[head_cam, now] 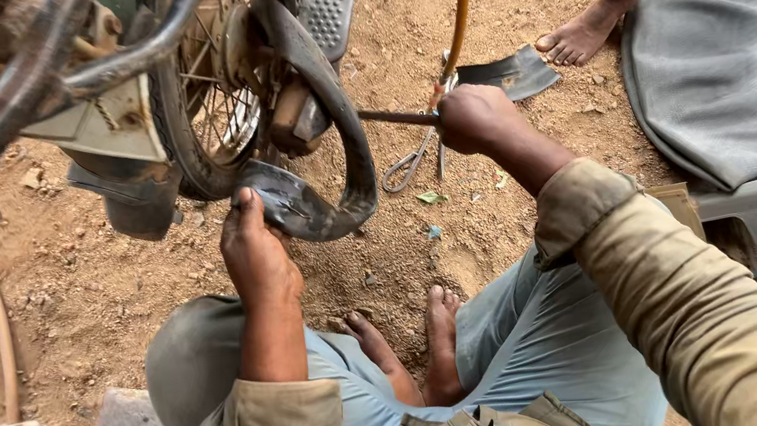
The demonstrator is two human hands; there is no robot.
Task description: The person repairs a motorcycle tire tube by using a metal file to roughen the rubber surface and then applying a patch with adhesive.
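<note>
Up front, left hand [255, 253] grips inner tube [327, 140].

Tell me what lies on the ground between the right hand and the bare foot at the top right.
In the head view, a dark flat rubber scrap lies on the dirt between the right hand and the bare foot. An orange hose also passes above the hand.

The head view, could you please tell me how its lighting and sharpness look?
Head view: soft, even daylight, no glare; the left hand on the black rubber inner tube and the right hand gripping the thin metal rod are sharp; the dark curved frame bars nearest the lens look blurred.
</note>
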